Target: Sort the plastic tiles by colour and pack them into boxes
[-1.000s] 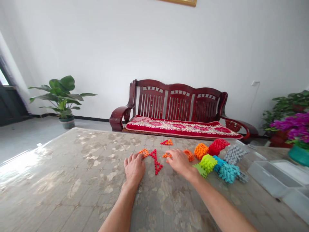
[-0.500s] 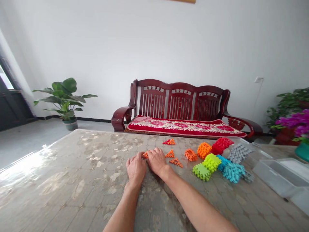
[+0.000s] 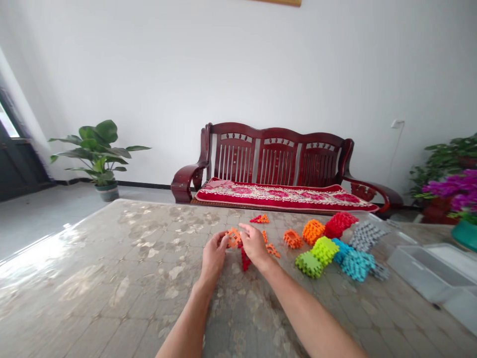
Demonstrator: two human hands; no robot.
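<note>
My left hand (image 3: 216, 252) pinches the left edge of an orange interlocking plastic tile (image 3: 233, 237) above the table. At the tile's right side is my right hand (image 3: 253, 243), its fingers bent and the index finger pointing up and left. A red toothed piece (image 3: 244, 258) hangs below the right hand, joined or held there; the fingers hide its upper end. Just right of that hand lie two loose orange pieces, one partly covered, the other a triangular frame (image 3: 273, 250). Farther back rests a small red and orange triangle pair (image 3: 260, 219).
Stacks of tiles stand to the right: orange (image 3: 313, 231), red (image 3: 341, 224), lime green (image 3: 323, 250), blue (image 3: 357, 264) and grey (image 3: 368, 235). Beyond them is a clear plastic box (image 3: 428, 271). A wooden bench (image 3: 279, 159) stands behind the patterned tablecloth (image 3: 141, 278).
Both hands have lifted and turned from flat near the cloth. The orange tile now shows between them, and a red piece has come into sight under the right hand.
</note>
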